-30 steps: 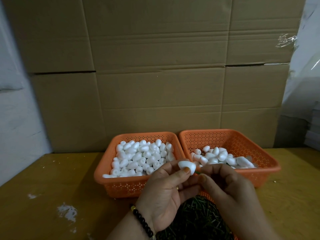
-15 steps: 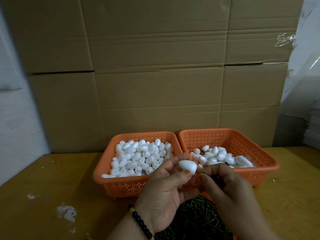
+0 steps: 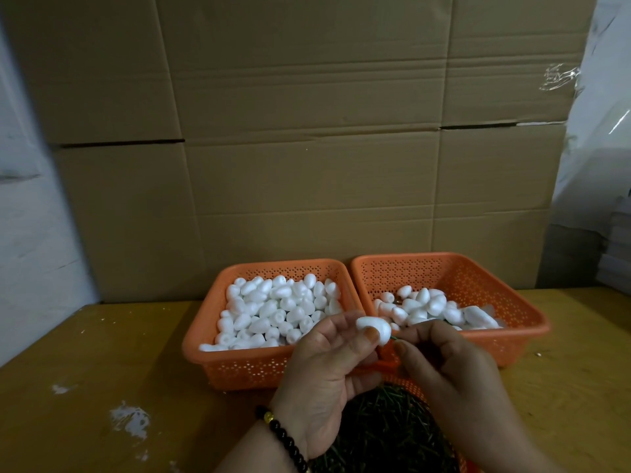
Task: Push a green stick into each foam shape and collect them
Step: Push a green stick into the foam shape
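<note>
Green stick [image 3: 393,338] mostly hidden inside right hand [image 3: 444,363]; only a sliver shows beside the foam shape [image 3: 374,329]. Container of green sticks [image 3: 382,435] covered by both wrists, cut off by bottom edge. Left basket [image 3: 239,367] near corner hidden behind left hand [image 3: 324,373].

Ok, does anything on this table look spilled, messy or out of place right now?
Only small things. White scuffed or flaky patches mark the wooden table near its left front, the biggest one left of the left hand. A few white specks lie right of the right basket. Both baskets sit level, foam inside.
</note>
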Demonstrator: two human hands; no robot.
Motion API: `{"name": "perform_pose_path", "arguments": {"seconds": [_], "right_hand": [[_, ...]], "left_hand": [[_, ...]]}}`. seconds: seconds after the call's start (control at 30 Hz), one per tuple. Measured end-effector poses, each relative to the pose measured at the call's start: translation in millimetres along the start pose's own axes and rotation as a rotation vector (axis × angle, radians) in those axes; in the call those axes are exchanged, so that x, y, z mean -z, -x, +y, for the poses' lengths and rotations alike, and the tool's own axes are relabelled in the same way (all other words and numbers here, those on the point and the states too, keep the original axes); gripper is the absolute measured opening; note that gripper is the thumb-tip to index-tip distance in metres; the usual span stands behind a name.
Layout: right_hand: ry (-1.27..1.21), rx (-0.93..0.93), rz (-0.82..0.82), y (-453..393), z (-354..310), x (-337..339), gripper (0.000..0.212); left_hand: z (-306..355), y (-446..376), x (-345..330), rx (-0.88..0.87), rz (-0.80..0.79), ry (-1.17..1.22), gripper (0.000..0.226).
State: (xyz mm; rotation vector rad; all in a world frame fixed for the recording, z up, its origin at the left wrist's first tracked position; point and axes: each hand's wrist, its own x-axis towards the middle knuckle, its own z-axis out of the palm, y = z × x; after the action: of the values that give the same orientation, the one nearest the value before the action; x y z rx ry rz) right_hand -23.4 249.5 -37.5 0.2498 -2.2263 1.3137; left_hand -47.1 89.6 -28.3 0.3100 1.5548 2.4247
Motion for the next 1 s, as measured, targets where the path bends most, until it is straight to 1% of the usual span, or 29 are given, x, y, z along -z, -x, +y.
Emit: {"name": "perform_pose_path", "arguments": {"seconds": [0.03, 0.1, 0.17, 0.23, 0.3, 0.37, 0.47, 0.5, 0.57, 0.63, 0.77, 0.87, 0.93, 1.0], "right_hand": [[0.025, 0.002, 0.023, -3.4, 2.3, 2.9, 0.012], [0.116, 0.014, 0.090, -12.2, 9.1, 11.9, 0.010], [0.248, 0.024, 0.155, -21.5, 17.9, 22.8, 0.010], [0.413, 0.029, 0.178, -29.2, 29.6, 32.1, 0.005], [0.564, 0.018, 0.210, -35.5, 43.4, 41.4, 0.006], [0.693, -0.033, 0.265, -40.7, 56.1, 51.8, 0.007], [0.828, -0.186, 0.312, -45.5, 73.5, 65.7, 0.015], [0.847, -0.223, 0.317, -46.5, 78.1, 68.6, 0.017], [0.868, -0.279, 0.317, -47.7, 83.4, 70.8, 0.019], [0.883, -0.298, 0.319, -48.2, 85.4, 71.2, 0.019], [0.942, -0.274, 0.303, -48.1, 85.8, 68.3, 0.021], [0.926, -0.247, 0.296, -47.5, 82.4, 63.4, 0.022], [0.899, -0.174, 0.295, -46.1, 77.7, 59.6, 0.022], [0.843, -0.040, 0.286, -43.5, 67.3, 55.7, 0.019]], "left_hand": [[0.3, -0.5, 0.6, 0.004, 0.026, -0.006, 0.056], [1.9, -1.5, 1.8, 0.007, 0.065, 0.002, 0.060], [3.9, -2.5, 2.1, 0.003, 0.096, 0.021, 0.059], [4.6, -3.2, 2.0, 0.007, 0.115, 0.032, 0.056], [4.4, -3.7, 2.1, 0.017, 0.133, 0.027, 0.054], [4.4, -4.3, 2.6, 0.019, 0.150, 0.019, 0.055], [3.8, -5.3, 3.3, 0.011, 0.175, 0.009, 0.056], [3.1, -6.0, 4.1, 0.011, 0.182, 0.007, 0.052], [1.1, -7.3, 5.5, 0.020, 0.196, 0.001, 0.035], [-0.2, -8.1, 6.1, 0.030, 0.201, 0.002, 0.023], [0.8, -8.6, 5.9, 0.032, 0.208, -0.002, 0.023], [3.0, -8.3, 6.5, 0.019, 0.210, -0.001, 0.026], [6.2, -8.9, 7.9, 0.005, 0.212, -0.009, 0.025], [12.9, -10.0, 12.0, -0.016, 0.220, -0.014, 0.023]]}}
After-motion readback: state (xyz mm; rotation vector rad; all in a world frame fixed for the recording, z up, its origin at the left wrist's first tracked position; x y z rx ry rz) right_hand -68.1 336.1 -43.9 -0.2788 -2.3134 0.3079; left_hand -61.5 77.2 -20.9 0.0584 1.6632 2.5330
